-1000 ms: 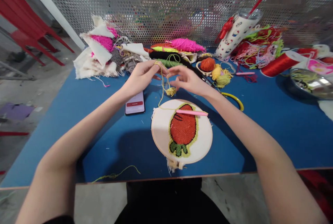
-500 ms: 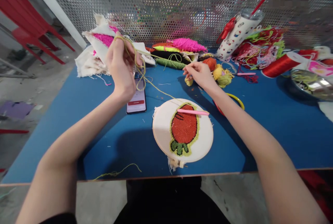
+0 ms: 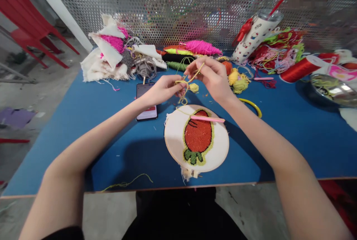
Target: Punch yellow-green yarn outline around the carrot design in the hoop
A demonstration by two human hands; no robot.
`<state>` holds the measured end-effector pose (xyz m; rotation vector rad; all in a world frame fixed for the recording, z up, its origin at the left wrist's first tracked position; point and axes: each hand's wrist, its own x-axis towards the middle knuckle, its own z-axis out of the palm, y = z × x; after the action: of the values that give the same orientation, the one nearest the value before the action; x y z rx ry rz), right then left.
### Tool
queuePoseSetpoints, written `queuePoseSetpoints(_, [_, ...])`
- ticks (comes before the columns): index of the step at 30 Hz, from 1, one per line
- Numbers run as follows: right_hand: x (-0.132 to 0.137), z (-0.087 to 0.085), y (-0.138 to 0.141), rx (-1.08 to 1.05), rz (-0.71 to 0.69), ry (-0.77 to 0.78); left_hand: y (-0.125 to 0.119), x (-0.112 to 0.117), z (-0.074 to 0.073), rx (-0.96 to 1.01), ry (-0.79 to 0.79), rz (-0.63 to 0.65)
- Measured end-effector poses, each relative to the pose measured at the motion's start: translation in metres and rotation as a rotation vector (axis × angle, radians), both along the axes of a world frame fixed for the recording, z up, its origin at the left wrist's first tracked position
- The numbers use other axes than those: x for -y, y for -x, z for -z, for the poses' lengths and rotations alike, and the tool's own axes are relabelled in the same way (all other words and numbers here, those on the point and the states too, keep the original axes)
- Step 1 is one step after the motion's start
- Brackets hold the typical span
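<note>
My left hand [image 3: 164, 89] and my right hand [image 3: 210, 76] are raised close together above the far edge of a round embroidery hoop [image 3: 174, 147]. Both pinch a strand of yellow-green yarn [image 3: 184, 84] that loops between them and trails down to the hoop. A small yellow yarn ball [image 3: 194, 87] hangs just beside the fingers. The hoop's cloth shows an orange carrot [image 3: 198, 136] outlined in yellow-green with dark green leaves. A pink punch needle [image 3: 208, 119] lies across the top of the carrot.
On the blue table [image 3: 279, 136] a phone [image 3: 145, 99] lies left of the hoop, a yellow ring [image 3: 252, 105] to the right. Cloth scraps [image 3: 107, 56], yarn skeins [image 3: 199, 48], a patterned tumbler [image 3: 252, 35], a red spool [image 3: 299, 68] and a metal bowl [image 3: 333, 89] line the back. A loose strand [image 3: 126, 184] lies near the front edge.
My left hand, lifted up to the far left with the yarn half a second ago, came back down to the middle. My right hand rose from the table to meet it.
</note>
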<state>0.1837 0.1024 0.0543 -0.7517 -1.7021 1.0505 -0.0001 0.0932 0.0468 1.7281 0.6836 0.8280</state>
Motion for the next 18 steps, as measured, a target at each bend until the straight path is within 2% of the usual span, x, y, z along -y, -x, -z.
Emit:
queuePoseSetpoints(3, [-0.009,0.008,-0.01,-0.011,-0.001,0.037,0.0,0.0,-0.005,-0.003,-0.026,-0.126])
queuePoseSetpoints(7, [-0.012,0.02,-0.024,0.273,-0.271,0.202,0.0,0.003,-0.012,0.124,-0.104,-0.244])
queuePoseSetpoints(9, [-0.013,0.026,-0.03,0.411,-0.312,0.213,0.001,0.003,-0.015,0.214,-0.155,-0.322])
queuePoseSetpoints(11, [-0.016,0.032,-0.037,0.48,-0.22,0.18,0.005,-0.001,-0.018,0.324,-0.219,-0.423])
queuePoseSetpoints(14, [-0.027,0.04,-0.046,0.479,0.139,0.088,0.013,-0.01,-0.02,0.474,-0.299,-0.573])
queuePoseSetpoints(16, [-0.034,0.042,-0.048,0.405,0.368,0.04,0.016,-0.013,-0.02,0.451,-0.266,-0.609])
queuePoseSetpoints(18, [-0.036,0.038,-0.043,0.288,0.447,0.014,0.015,-0.012,-0.018,0.305,-0.173,-0.558])
